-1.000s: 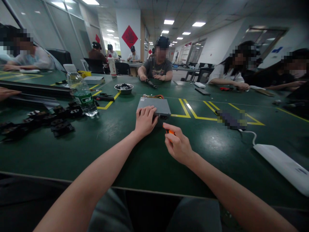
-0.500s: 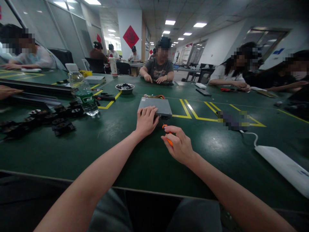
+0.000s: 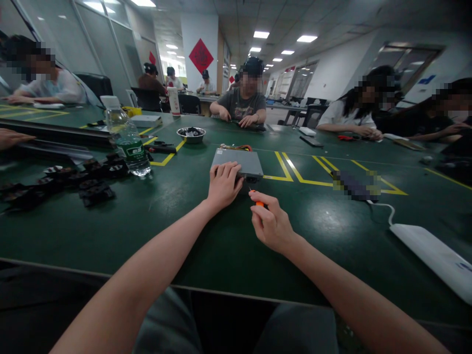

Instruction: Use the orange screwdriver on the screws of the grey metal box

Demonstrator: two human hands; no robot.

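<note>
Back from the bench's (image 3: 228, 263) near edge: grey box (image 3: 238, 156) | our left hand (image 3: 224, 186) covers its near-left corner, whether gripping we cannot tell | our right hand (image 3: 272, 222) pinches an orange screwdriver (image 3: 259, 203), mostly hidden, its far end indistinct

orange tool (image 3: 259, 203): partly hidden in right hand (image 3: 273, 226) | white device (image 3: 429, 250): cropped

Pretty clearly an office-type workshop: ceiling light panels (image 3: 307, 39), glass partitions (image 3: 94, 49), co-workers (image 3: 241, 104) along the far edge of a big green worktable (image 3: 206, 250) marked with yellow tape (image 3: 316, 183), plus a computer power supply (image 3: 245, 160) and loose black parts (image 3: 96, 192) on it.
</note>
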